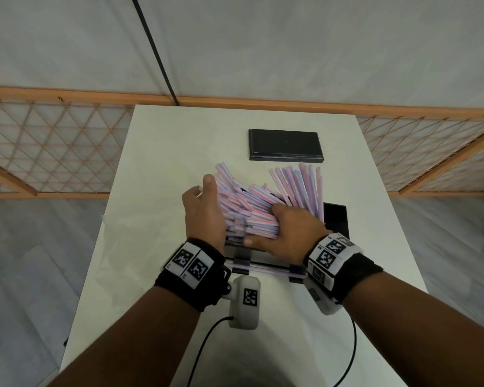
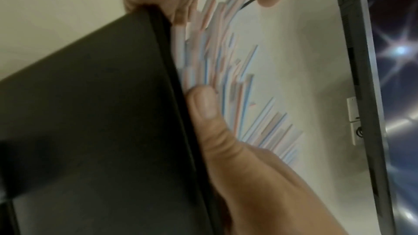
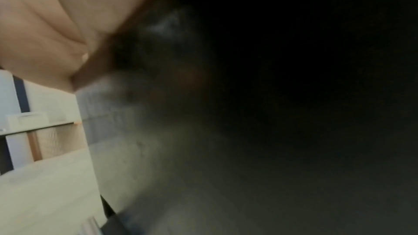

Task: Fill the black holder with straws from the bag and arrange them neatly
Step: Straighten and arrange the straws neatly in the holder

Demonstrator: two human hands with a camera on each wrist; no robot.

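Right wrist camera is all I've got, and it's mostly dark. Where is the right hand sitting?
Observer: The right hand lies on top of the straws piled in the holder. I can't tell whether it grips any.
Operator: And the left one?
Observer: The left hand stands on edge against the pile's left side, with the fingers straight.
Operator: Are the straws neat?
Observer: No. They fan out at different angles, with uneven ends pointing toward the lid lying flat farther back on the table.
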